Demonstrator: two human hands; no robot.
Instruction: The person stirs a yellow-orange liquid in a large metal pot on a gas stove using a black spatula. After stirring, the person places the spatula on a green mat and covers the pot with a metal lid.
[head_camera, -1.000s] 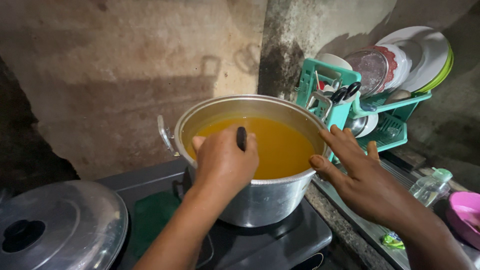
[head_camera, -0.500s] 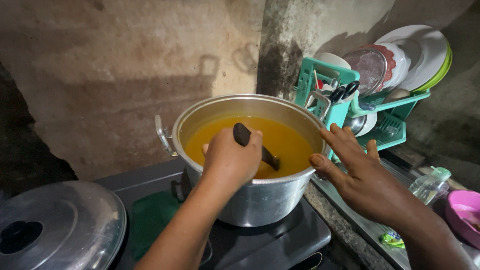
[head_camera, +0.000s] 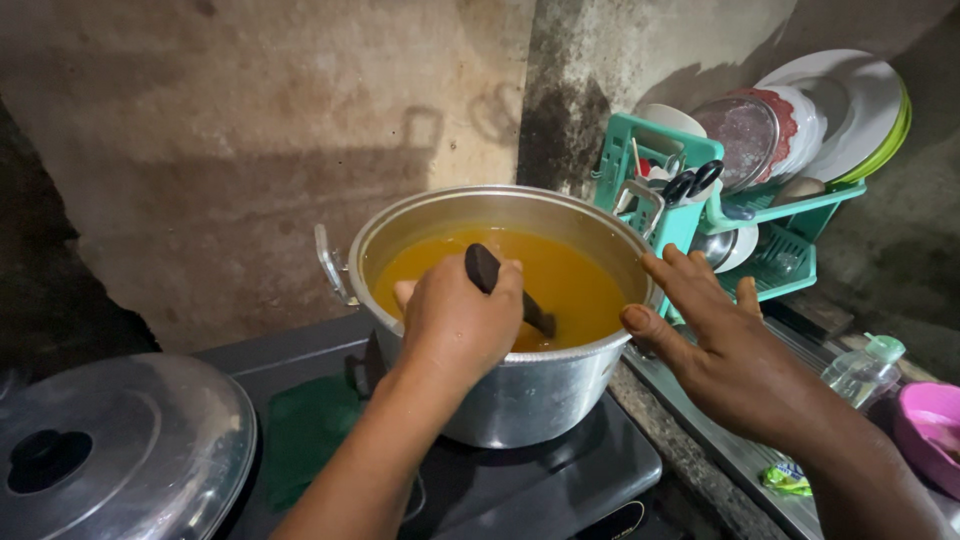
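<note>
The left hand (head_camera: 460, 325) has its fingers wrapped tightly around the dark handle of a ladle (head_camera: 505, 288) that dips into the orange soup (head_camera: 560, 280). The soup fills a big metal pot (head_camera: 520, 390) on the black stove (head_camera: 560, 480). The right hand (head_camera: 725, 340), fingers spread and holding nothing, touches the pot's rim beside a green dish rack (head_camera: 700, 215) on the counter (head_camera: 700, 455).

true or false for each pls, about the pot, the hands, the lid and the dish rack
1. The left hand grips a dark utensil handle over the pot. True.
2. The pot holds clear water. False: the liquid is orange-yellow.
3. The right hand rests open by the pot's rim. True.
4. The lid sits on the pot. False: it lies left of the pot.
5. The dish rack is red. False: it is teal.
</note>
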